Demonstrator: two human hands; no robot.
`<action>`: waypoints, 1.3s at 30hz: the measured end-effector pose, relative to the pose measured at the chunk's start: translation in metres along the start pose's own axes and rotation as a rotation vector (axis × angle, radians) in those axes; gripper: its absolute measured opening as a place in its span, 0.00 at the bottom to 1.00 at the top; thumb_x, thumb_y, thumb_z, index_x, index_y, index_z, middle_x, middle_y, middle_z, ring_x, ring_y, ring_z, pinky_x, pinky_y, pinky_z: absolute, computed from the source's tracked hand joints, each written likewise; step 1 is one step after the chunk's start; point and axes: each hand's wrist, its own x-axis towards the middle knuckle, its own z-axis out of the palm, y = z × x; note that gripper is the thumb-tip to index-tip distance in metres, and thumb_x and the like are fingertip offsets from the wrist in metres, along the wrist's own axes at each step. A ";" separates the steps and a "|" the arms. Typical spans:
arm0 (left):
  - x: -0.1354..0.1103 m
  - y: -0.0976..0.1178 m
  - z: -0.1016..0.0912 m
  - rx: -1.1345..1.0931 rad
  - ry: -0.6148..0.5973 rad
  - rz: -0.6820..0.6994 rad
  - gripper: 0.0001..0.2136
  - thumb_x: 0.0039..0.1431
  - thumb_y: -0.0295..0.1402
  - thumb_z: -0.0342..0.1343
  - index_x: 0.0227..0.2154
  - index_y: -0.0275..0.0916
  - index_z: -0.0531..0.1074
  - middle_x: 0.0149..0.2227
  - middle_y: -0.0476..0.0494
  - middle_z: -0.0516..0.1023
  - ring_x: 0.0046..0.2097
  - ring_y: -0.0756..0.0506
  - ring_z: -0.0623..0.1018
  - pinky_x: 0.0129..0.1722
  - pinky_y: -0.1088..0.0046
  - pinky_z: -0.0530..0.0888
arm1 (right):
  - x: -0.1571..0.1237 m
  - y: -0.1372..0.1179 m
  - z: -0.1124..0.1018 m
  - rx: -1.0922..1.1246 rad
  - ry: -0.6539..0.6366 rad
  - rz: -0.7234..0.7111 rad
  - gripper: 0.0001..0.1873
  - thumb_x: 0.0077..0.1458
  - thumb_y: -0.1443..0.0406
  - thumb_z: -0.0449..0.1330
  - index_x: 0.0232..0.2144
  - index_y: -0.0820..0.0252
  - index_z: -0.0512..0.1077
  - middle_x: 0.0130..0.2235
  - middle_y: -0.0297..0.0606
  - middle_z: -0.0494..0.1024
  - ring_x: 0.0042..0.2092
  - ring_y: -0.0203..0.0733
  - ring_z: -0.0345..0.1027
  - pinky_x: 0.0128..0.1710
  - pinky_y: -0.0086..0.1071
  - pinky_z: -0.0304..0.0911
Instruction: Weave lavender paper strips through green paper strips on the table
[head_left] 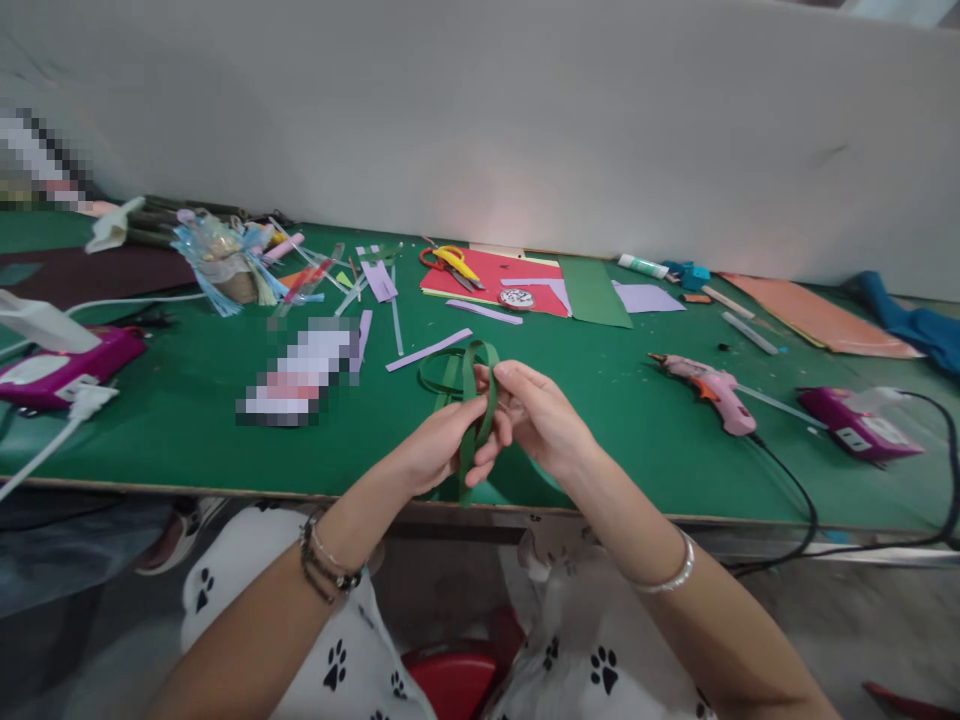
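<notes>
Green paper strips point(470, 375), bent into several loops, are held up just above the near part of the table. My left hand point(442, 440) is closed on the strips from the left, thumb on top. From the right, my right hand point(541, 412) pinches the edge of a loop between thumb and fingers. Both hands are close together, and some fingertips are hidden behind the strips. Beyond them on the table lie thin purple paper strips point(429, 350).
The green table point(600, 460) bears a pink glue gun point(709, 388) with its cable at right. Yellow-handled scissors point(456, 266) lie on red paper point(525, 272). Purple power strips point(859, 422) stand at both sides. A glue stick point(643, 266) lies at the back.
</notes>
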 end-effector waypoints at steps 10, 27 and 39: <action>0.002 -0.003 0.003 -0.074 0.011 0.045 0.06 0.55 0.26 0.48 0.24 0.34 0.64 0.18 0.54 0.64 0.20 0.56 0.65 0.24 0.81 0.66 | 0.003 -0.008 -0.001 0.114 0.151 -0.092 0.15 0.32 0.66 0.67 0.20 0.60 0.63 0.11 0.18 0.59 0.12 0.20 0.47 0.09 0.17 0.44; 0.002 -0.009 0.004 -0.059 -0.121 0.012 0.15 0.59 0.36 0.41 0.19 0.36 0.61 0.14 0.55 0.61 0.14 0.55 0.64 0.18 0.80 0.63 | 0.006 -0.014 -0.007 0.177 0.109 0.026 0.12 0.36 0.69 0.65 0.29 0.61 0.71 0.18 0.23 0.67 0.18 0.22 0.56 0.17 0.19 0.55; 0.008 -0.010 0.006 -0.076 0.011 -0.033 0.24 0.56 0.50 0.41 0.19 0.35 0.68 0.19 0.48 0.68 0.23 0.52 0.69 0.24 0.77 0.66 | 0.008 -0.010 -0.012 0.030 0.150 -0.050 0.19 0.31 0.63 0.69 0.15 0.60 0.60 0.14 0.22 0.64 0.16 0.24 0.56 0.15 0.19 0.51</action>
